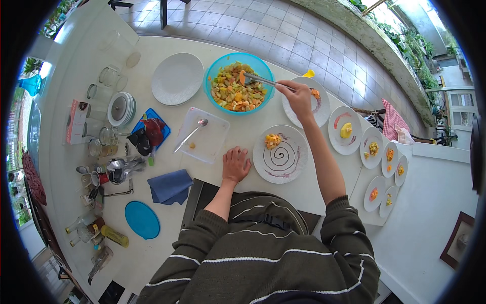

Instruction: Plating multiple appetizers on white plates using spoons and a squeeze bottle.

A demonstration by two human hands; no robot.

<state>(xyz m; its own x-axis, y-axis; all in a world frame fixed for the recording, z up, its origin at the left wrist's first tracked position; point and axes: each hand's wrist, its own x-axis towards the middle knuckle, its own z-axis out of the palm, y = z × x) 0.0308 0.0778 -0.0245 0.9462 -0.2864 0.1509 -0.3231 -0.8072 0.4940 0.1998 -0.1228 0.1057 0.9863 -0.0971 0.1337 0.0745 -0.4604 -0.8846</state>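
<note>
My right hand (297, 98) grips metal tongs (268, 81), which reach over a blue plastic bowl (262, 62) heaped with chopped fruit or vegetables (233, 88). An orange piece (242, 77) is at the tips of the tongs. My left hand (236, 167) rests palm down on the white table, holding nothing. Right of it lies a white plate (267, 167) with a dark spiral line, reddish smears and a small mound of chopped pieces (272, 141). Partly behind my right forearm sits another plate (323, 114) with orange pieces and a reddish streak.
More garnished plates (343, 146) line the table's right end. A bare white plate (177, 81), a cutting board (207, 152) bearing a spoon (191, 133), a blue cloth (169, 187) and a blue lid (142, 220) lie leftward. Glass jars (109, 76) and bottles (85, 224) stand along the wall.
</note>
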